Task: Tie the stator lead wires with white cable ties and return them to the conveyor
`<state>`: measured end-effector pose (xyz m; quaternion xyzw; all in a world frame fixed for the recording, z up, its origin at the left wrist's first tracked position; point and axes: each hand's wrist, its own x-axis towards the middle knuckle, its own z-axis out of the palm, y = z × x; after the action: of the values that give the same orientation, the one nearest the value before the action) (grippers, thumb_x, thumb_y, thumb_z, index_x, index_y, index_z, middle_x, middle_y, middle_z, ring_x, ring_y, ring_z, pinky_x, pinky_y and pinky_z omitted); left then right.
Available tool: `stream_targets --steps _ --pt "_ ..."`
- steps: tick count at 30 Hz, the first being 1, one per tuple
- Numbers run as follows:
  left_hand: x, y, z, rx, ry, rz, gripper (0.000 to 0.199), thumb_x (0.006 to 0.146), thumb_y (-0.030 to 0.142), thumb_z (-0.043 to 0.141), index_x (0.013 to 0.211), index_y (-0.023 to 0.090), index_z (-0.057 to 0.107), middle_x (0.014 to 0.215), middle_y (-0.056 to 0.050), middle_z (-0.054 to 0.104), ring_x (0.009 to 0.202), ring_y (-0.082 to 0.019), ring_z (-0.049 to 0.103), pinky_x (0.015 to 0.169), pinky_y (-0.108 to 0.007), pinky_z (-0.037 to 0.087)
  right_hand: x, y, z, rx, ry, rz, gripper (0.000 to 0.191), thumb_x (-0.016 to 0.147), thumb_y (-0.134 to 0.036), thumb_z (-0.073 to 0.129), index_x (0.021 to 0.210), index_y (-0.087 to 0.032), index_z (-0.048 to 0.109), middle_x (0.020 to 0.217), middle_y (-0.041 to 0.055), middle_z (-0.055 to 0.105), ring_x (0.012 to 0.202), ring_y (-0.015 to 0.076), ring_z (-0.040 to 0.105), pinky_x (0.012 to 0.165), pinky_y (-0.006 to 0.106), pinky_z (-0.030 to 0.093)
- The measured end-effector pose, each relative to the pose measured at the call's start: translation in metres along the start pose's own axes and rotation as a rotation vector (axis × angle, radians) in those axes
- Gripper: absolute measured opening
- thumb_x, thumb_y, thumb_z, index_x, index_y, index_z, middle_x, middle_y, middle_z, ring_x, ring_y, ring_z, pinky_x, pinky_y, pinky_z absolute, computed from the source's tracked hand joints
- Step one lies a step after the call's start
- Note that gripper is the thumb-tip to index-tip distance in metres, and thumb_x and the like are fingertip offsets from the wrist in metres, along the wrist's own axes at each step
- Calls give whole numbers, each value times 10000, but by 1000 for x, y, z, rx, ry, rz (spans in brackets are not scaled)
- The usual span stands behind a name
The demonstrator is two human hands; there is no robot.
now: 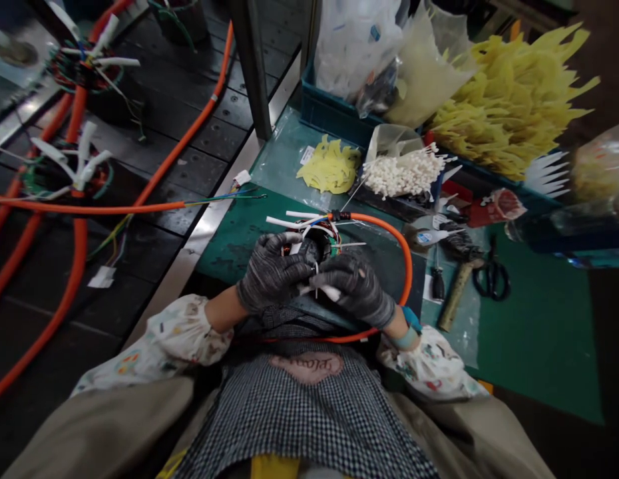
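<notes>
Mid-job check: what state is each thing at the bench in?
Left hand: gloved, gripping the wire harness
Right hand: gloved, holding the same harness
Orange cable: curved, running past the right hand
Scissors: lying on the green mat
Hammer: lying beside the scissors
White cable ties: bunched together
Yellow cable ties: heaped

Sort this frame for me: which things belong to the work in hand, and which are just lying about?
In use: left hand; right hand; wire bundle; orange cable.

Lying about: scissors; hammer; screwdriver; white cable ties; yellow plastic strips.
</notes>
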<state>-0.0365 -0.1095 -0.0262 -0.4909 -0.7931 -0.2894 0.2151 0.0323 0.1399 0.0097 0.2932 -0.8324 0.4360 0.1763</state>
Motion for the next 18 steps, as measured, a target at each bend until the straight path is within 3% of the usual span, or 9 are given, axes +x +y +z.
stream_targets --steps 2,4,9,14,16,18 --pt "0 0 1 3 -47 -31 258 923 487 877 1099 299 868 1178 -81 879 1341 -395 708 1014 -585 532 -4 -3 1 -4 -29 25 94 1094 -301 777 1109 -272 865 1051 43 863 905 194 791 803 326 638" --pt "0 0 1 -8 -37 -47 252 911 481 873 1086 301 860 1213 -80 874 1339 -401 706 1020 -598 521 -10 -6 2 56 -40 159 125 1103 -384 797 1088 -273 852 958 15 843 822 182 767 749 312 629" --pt "2 4 1 -68 86 -23 199 968 447 812 1119 318 827 1126 -31 877 1329 -364 712 1005 -564 546 -15 -10 11 89 -65 249 107 1103 -356 737 1112 -321 837 1051 -5 872 933 211 833 863 362 706" --pt "-2 7 5 -19 83 -64 98 983 362 843 1071 334 811 1040 -7 884 1396 -398 715 1076 -623 520 18 -7 32 -125 217 399 218 1119 -304 595 1093 -279 810 1176 75 838 1120 268 806 1054 488 685" --pt "-6 10 7 -18 111 -21 125 991 330 847 1096 337 782 1081 9 890 1412 -399 706 1093 -637 523 29 -5 26 -154 361 451 230 1154 -308 538 1119 -270 762 1156 75 831 1116 238 800 1080 460 680" --pt "-14 16 8 -9 154 -9 220 997 323 848 1200 348 766 1316 -5 865 1478 -383 668 1145 -620 542 25 0 5 -214 566 504 196 1168 -362 541 1142 -256 705 1122 85 819 1062 230 799 1057 452 690"
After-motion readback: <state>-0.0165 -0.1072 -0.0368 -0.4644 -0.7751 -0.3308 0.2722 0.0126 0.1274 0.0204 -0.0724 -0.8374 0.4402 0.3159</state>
